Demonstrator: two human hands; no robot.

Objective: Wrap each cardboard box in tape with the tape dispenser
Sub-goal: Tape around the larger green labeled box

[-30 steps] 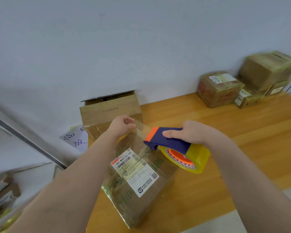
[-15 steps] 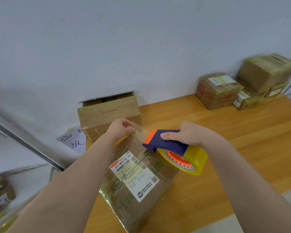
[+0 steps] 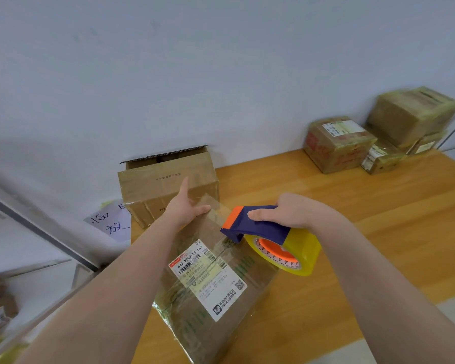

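Here left hand (image 3: pixel 185 209) presses the box (image 3: pixel 250 290), fingers straight; right hand (image 3: pixel 297 212) grips the tape dispenser (image 3: pixel 259 227), fingers curled.

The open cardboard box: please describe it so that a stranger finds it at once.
Follow the orange wooden table to the white wall. The plain brown cardboard box stands there, just beyond the left hand. Unlike its neighbours, its top flap stands open.

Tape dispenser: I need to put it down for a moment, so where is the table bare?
The table is barest right of the labelled box, from the right hand gripping the tape dispenser back to the wrapped boxes by the wall. It is crowded on the left, where the labelled box lies close to the open box.
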